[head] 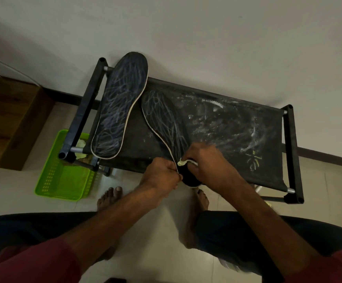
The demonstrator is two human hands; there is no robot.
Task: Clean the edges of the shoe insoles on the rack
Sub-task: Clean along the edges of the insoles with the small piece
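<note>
Pinching insole [164, 119] heel in left hand [160, 175], lower centre; pinching cloth [182, 161] onto its edge with right hand [207, 168]. Risks smearing rack [288, 152] dust [213, 105] back if cloth drags.

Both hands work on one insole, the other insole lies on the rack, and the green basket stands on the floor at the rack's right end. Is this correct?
No: the green basket stands at the left end of the rack, as the head view shows. The rest is right.
</note>
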